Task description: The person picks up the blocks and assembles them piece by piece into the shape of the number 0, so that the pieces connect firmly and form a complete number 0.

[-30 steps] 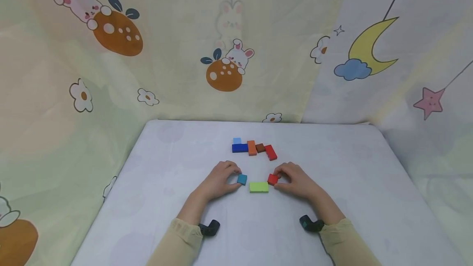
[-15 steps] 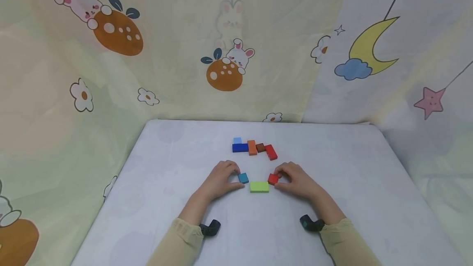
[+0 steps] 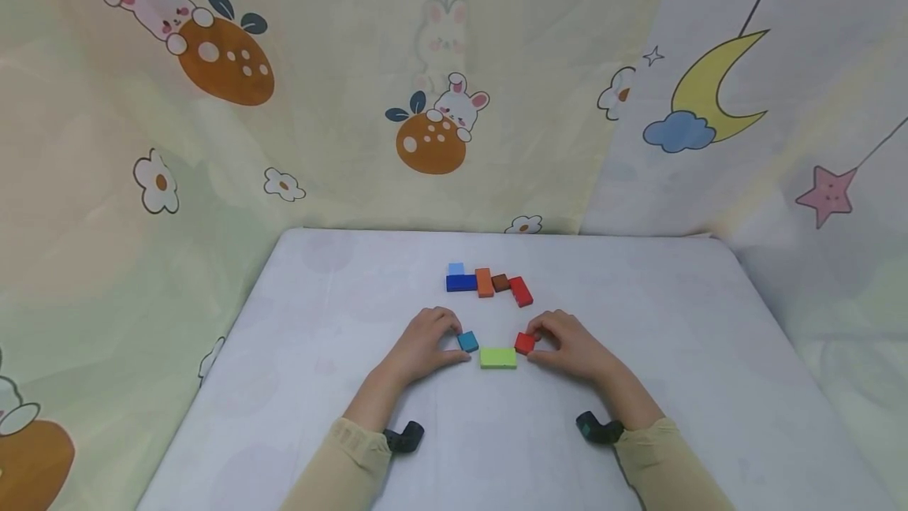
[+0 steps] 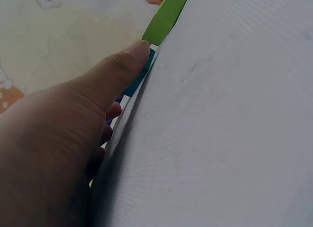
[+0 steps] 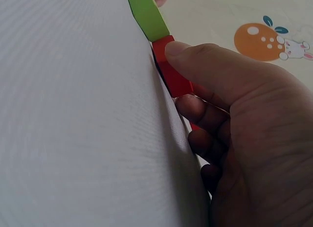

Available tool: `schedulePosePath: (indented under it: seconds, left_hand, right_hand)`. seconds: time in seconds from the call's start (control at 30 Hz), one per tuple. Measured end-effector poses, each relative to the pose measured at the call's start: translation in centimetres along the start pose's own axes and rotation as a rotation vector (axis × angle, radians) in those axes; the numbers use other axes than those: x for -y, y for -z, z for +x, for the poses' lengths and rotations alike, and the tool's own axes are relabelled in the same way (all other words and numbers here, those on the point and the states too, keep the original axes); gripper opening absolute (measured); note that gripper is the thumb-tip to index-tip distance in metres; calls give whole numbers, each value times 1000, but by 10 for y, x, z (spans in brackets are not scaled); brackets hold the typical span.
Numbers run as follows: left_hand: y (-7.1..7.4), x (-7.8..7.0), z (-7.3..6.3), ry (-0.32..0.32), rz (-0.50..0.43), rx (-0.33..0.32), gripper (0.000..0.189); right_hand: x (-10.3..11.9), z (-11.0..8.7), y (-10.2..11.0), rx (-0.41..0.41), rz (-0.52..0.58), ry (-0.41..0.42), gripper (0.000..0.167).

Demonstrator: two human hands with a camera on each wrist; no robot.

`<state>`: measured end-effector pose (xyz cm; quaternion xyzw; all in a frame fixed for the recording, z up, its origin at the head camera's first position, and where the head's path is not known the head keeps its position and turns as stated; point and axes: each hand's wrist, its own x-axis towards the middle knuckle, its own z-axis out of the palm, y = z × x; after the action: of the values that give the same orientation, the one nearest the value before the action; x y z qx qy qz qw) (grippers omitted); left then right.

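Observation:
On the white table, my left hand (image 3: pixel 429 344) curls its fingers and thumb about a small teal block (image 3: pixel 467 341). In the left wrist view the thumb lies over part of that teal block (image 4: pixel 140 78). My right hand (image 3: pixel 567 345) pinches a small red block (image 3: pixel 524 344) between thumb and fingertips; the right wrist view shows the thumb on its side. Between the hands lies a longer lime green block (image 3: pixel 498 358), its right end close to the red block. The teal block sits turned at an angle, just off the green block's far left corner.
Farther back lie a light blue block (image 3: pixel 456 268), a dark blue block (image 3: pixel 461 283), an orange block (image 3: pixel 484 282), a brown block (image 3: pixel 500 282) and a longer red block (image 3: pixel 521 291). A printed cloth (image 3: pixel 340 140) hangs behind the table.
The teal block has turned and shifted slightly right, with the left thumb sliding right along its near side. The right hand, its red block and the green block stay nearly where they were.

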<state>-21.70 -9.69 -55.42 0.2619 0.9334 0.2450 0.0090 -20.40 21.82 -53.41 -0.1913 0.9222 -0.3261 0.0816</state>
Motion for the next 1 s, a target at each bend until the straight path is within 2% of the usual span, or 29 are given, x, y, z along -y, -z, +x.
schedulePosePath:
  seconds: [0.77, 1.0]
  left_hand:
    - [1, 0, -1, -29, 3, -13, 38]
    - [0, 0, -1, -20, 8, -7, 38]
  right_hand:
    - [-2, 0, -1, -6, -14, 9, 39]
    - [-2, 0, -1, -14, -13, 17, 38]
